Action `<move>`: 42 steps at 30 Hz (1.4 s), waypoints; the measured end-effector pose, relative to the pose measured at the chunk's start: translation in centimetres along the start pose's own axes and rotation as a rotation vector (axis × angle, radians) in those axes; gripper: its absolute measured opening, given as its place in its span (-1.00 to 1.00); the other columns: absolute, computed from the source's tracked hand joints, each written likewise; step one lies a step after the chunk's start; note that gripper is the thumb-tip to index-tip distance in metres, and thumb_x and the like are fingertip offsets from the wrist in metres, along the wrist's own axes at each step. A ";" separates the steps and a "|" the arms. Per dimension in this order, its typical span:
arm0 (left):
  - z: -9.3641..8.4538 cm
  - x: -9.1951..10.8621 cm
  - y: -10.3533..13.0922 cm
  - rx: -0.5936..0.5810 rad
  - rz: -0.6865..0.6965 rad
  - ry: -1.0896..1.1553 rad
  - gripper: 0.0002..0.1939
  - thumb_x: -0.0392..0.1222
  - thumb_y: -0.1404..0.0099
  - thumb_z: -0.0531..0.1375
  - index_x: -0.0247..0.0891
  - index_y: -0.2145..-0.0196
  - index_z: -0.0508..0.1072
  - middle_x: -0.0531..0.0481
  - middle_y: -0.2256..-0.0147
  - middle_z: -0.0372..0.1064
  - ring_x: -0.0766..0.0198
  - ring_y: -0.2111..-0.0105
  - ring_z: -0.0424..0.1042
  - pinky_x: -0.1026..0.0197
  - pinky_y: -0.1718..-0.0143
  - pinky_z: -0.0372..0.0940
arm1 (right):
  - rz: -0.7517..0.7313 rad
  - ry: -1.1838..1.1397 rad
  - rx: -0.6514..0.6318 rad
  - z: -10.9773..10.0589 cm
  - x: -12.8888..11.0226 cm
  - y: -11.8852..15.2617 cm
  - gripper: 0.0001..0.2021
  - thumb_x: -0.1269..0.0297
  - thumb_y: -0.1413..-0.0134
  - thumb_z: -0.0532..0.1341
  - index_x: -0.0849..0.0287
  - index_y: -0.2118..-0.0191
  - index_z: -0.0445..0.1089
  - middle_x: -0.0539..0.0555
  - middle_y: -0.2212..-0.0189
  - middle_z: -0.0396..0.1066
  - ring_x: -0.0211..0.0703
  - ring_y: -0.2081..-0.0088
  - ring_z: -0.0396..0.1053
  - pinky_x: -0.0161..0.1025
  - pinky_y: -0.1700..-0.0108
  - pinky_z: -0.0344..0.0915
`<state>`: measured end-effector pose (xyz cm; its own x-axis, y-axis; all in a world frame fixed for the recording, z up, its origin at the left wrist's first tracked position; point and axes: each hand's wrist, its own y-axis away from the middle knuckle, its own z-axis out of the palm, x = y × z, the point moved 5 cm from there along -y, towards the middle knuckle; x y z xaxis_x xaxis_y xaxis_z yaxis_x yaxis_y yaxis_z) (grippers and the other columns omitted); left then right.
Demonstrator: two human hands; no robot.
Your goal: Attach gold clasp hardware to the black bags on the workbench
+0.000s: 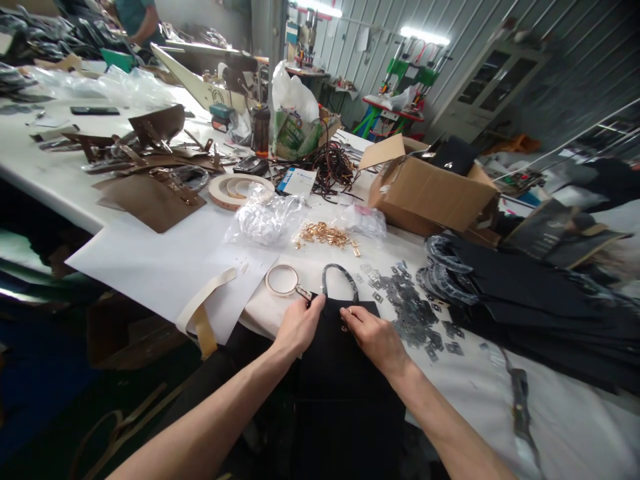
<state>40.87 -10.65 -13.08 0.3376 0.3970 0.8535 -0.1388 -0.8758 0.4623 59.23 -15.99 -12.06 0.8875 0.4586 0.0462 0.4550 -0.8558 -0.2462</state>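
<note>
A black panel with a plastic-wrapped loop handle hangs over the table's front edge. My left hand is closed on the panel's top edge, left of the handle. On the right, my right hand pinches at the panel near the handle's other end, where a small metal piece shows by the fingertips. A roll of tape lies just beyond my left hand. Gold-coloured fittings form a small heap behind the handle. Many flat metal plates are scattered right of my right hand.
Black panels with wrapped handles are stacked at the right. Behind them stands an open cardboard box. Brown leather pieces, plastic bags and white paper lie leftward. A person is at the far upper left.
</note>
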 end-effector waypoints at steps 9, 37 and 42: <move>1.7 -1.6 -0.8 0.075 0.062 0.091 -0.79 -0.02 -0.42 0.16 -0.20 0.23 0.45 -0.06 0.30 0.53 0.11 0.26 0.49 0.16 0.15 0.31 | 0.021 0.044 0.039 -0.1 -0.3 -0.4 -0.78 0.44 -0.42 0.15 0.25 -0.03 0.52 0.12 0.22 0.55 -0.20 0.34 0.54 -0.30 0.39 0.35; 1.9 -1.5 -1.3 -0.157 -0.128 0.643 -0.62 -0.05 -0.24 0.37 -0.31 0.05 0.54 -0.24 0.11 0.63 -0.06 0.13 0.62 -0.03 0.05 0.51 | 0.048 0.008 -0.067 0.2 -0.4 -0.1 -0.54 0.66 -0.23 0.11 0.24 -0.17 0.46 0.19 0.10 0.54 -0.15 0.26 0.56 -0.31 0.28 0.48; 2.1 -2.0 -1.4 -0.157 -0.148 0.687 -0.62 -0.03 -0.20 0.40 -0.33 0.11 0.55 -0.23 0.20 0.63 -0.06 0.18 0.63 -0.04 0.06 0.51 | 0.069 -0.012 -0.030 0.1 -1.3 0.7 -0.51 0.65 -0.27 0.04 0.28 -0.23 0.41 0.25 0.02 0.52 0.00 0.04 0.54 -0.20 0.09 0.54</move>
<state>42.31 -10.76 -15.93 -0.2920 0.6369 0.7135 -0.2865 -0.7700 0.5701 58.41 -17.19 -12.44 0.9160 0.4007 0.0180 0.3947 -0.8923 -0.2192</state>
